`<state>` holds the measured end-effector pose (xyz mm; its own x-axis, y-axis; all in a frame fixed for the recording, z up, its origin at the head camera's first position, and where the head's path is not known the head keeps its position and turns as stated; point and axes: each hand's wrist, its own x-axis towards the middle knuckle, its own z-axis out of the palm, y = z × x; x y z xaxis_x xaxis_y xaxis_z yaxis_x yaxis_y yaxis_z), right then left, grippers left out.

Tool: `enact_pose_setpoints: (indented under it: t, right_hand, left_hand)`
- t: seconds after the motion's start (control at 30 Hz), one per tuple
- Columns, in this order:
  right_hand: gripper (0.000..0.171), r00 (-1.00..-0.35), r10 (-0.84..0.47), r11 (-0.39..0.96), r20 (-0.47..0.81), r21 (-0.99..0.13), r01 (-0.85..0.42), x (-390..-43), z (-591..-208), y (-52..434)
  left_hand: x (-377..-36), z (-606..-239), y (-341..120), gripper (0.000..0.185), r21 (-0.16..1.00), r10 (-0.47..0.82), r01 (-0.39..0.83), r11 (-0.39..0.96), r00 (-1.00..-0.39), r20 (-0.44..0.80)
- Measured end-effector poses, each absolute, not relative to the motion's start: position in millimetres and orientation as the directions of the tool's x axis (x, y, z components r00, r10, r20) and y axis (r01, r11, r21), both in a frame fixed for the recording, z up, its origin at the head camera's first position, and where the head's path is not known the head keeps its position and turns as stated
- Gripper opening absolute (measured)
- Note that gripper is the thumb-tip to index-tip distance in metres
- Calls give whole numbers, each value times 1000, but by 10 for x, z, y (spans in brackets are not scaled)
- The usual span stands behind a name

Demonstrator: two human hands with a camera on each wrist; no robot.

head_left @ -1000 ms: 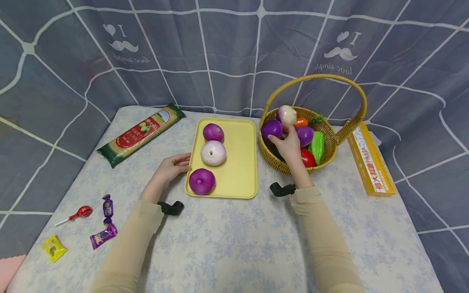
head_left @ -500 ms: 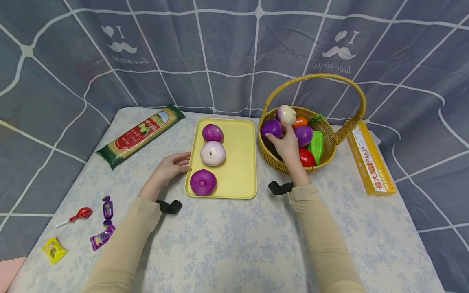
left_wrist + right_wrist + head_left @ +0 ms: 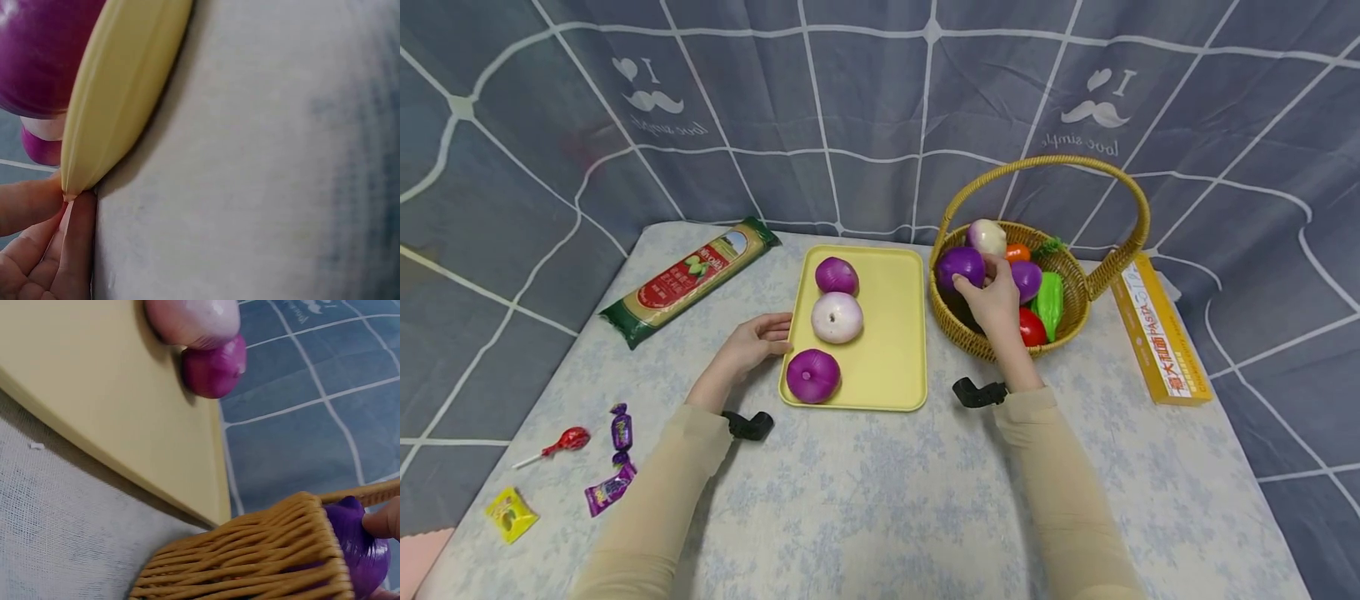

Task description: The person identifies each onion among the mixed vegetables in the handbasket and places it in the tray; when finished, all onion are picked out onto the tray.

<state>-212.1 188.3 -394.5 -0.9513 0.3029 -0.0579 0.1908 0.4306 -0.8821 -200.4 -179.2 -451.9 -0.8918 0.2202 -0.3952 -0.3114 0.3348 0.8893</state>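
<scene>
One pale yellow rectangular tray (image 3: 891, 333) lies on the white-and-blue patterned desk (image 3: 880, 500) and carries, along its left side, a small glossy magenta onion (image 3: 837, 276) at the far end, a white round onion (image 3: 837, 317) just nearer, and a larger magenta onion (image 3: 813, 376) in the near left corner. At the tray's left edge, the left hand (image 3: 751, 343) has its thumb and fingers nearly together, pinching the thin rim between them. Just right of the tray stands a round golden-brown wicker basket (image 3: 250, 556) with a tall arched handle. Inside it, on the side closest to the tray, is a glossy deep-purple round vegetable (image 3: 961, 266), its top rising above the basket's rim; the right hand (image 3: 996, 304) grips it, thumb and fingers parted only by its width. The basket also contains a white-and-purple bulb (image 3: 987, 237), a small orange vegetable (image 3: 1018, 253), green leaves (image 3: 1049, 246), a second purple vegetable (image 3: 1027, 280), a bright green pepper (image 3: 1048, 305) and, partly behind the wrist, a red tomato (image 3: 1032, 327). Well right of the tray, past the basket, lies an orange pasta carton (image 3: 1161, 329); left of the tray lies a long green-and-gold plastic packet (image 3: 691, 279) with a red label.
</scene>
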Motion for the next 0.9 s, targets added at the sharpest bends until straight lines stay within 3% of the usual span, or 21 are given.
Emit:
enact_pose_setpoints:
  t: [0.23,0.57,0.9]
  right_hand:
    - [68,-954,294,316,-64,-935,160,-1969,-3807,1889]
    - [63,-979,203,199,30,-980,11,-1740,-3694,1642]
    - [62,-997,75,112,6,-994,3,-1873,-3919,1190]
  left_hand:
    - [-2007,-4533,-1795,65,888,213,-316,335,-892,-398]
    - [-1981,-4521,-1766,64,882,205,-301,363,-897,-391]
    - [-1989,-4537,-1774,64,885,213,-283,368,-901,-377]
